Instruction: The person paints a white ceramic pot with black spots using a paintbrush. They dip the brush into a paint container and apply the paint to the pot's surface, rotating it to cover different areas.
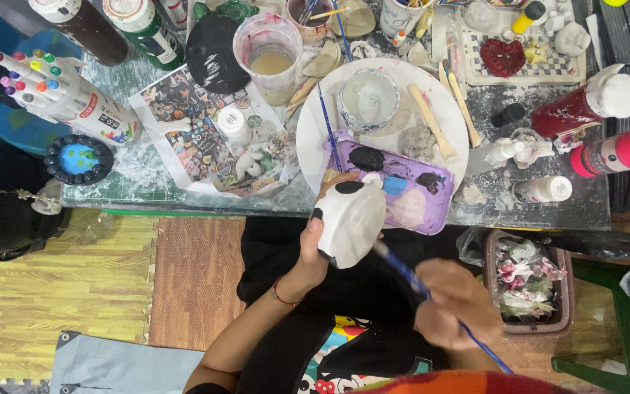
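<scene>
- The left hand (315, 248) is closed around a white plaster figure (351, 219) with black patches, lifted clear of the bench (490, 208) and tipped so one side faces the person; held this way, that face is open to the brush.
- The right hand (455, 306) pinches a thin blue-handled brush (410, 276) like a pen, its tip touching the figure's lower right side. The hand is blurred, so its exact finger placing cannot be made out.
- Just beyond the figure, at the near edge of the bench, lies a purple palette (432, 204) with black, blue and pale dabs, close enough for reloading the brush with a short reach.
- Under the palette's far end sits a white plate (315, 124) carrying a small bowl (367, 98), wooden sticks (432, 120) and a second blue brush (328, 124).
- Farther off, a clear cup of cloudy water (270, 58) stands left of the bowl.
- To the right, red paint bottles (585, 106) lie on their sides; to the far left, a tub of coloured markers (60, 98).
- Right of the person's lap, a tray of scraps (526, 281) rests below bench level.
</scene>
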